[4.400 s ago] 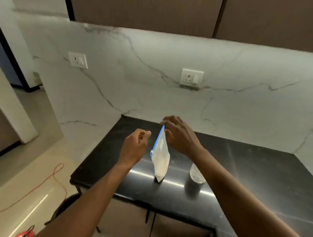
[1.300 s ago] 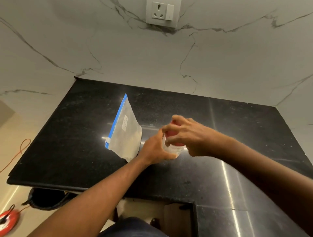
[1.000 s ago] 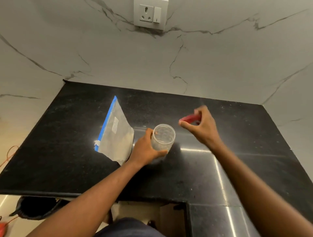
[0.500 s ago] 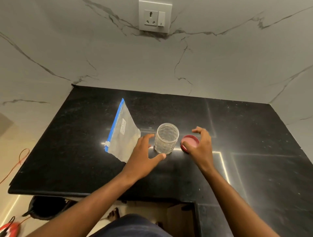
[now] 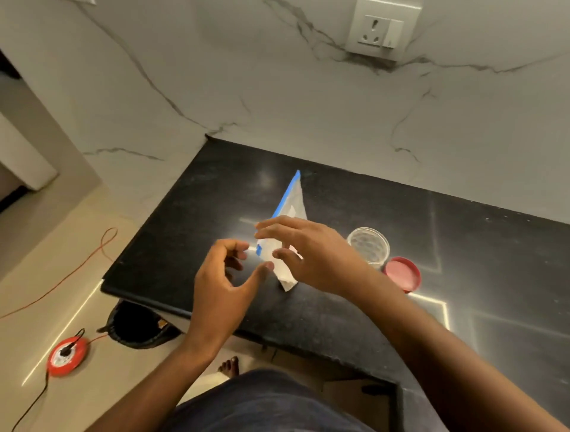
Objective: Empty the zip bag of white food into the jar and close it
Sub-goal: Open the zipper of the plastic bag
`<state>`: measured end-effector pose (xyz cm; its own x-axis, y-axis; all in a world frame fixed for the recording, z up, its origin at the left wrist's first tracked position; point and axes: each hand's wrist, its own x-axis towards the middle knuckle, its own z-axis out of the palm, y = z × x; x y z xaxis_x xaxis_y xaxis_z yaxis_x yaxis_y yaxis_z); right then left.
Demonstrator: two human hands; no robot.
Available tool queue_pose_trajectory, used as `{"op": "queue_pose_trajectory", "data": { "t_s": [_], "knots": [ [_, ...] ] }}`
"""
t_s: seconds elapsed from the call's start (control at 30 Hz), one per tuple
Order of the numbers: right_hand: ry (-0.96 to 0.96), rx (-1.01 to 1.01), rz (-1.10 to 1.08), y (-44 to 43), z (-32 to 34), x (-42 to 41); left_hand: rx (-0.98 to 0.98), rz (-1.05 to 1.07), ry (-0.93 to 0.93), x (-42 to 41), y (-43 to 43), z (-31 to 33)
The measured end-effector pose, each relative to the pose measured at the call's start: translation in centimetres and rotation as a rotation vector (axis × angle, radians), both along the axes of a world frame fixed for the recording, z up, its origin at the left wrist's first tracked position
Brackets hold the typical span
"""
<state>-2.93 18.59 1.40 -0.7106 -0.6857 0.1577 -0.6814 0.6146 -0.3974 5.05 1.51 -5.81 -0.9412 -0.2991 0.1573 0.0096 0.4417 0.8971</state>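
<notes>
Black stone surface point(image 5: 339, 311) against marble wall. Left hand point(image 5: 222, 286) near edge, fingers spread and curled, empty, just left of zip bag point(image 5: 291, 212). Bag stands tilted, blue zip edge running far-to-near, near corner between both hands. Right hand point(image 5: 311, 256) over bag, fingers apart; contact unclear. Right of it: open jar point(image 5: 368, 249), then red lid point(image 5: 402, 274) touching it.

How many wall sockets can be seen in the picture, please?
2. One socket is on the marble wall at the top right, above the counter. Only a corner of another socket shows at the top left edge. Others may lie outside the picture.
</notes>
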Motion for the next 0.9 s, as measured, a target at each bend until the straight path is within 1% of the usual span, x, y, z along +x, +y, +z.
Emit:
{"op": "queue_pose_trajectory", "data": {
  "t_s": [0.07, 0.13, 0.3, 0.47, 0.7, 0.8, 0.9],
  "knots": [
    [0.035, 0.145, 0.075, -0.8, 0.2, -0.9, 0.06, -0.012, -0.038, -0.2, -0.1, -0.2],
    [0.067, 0.223, 0.121, -1.3, 0.4, -1.6, 0.068, -0.024, -0.019, -0.5, -0.2, -0.1],
    [0.139, 0.289, 0.188, -1.6, 0.7, -2.8, 0.033, -0.044, 0.071, -1.1, -0.5, -0.1],
    [0.142, 0.295, 0.235, -0.6, 1.3, -5.1, -0.125, -0.056, 0.205, -1.5, -1.6, -1.0],
    [0.2, 0.34, 0.075, 3.3, 3.5, -11.5, -0.103, -0.086, 0.235, -1.6, -1.8, -1.1],
    [0.187, 0.305, 0.011, 3.6, 3.4, -11.9, -0.045, -0.118, 0.162, -1.9, -1.7, -0.4],
    [0.168, 0.195, -0.099, 3.6, 2.7, -10.6, 0.108, -0.197, 0.026, -2.6, -2.3, 0.8]
  ]
}}
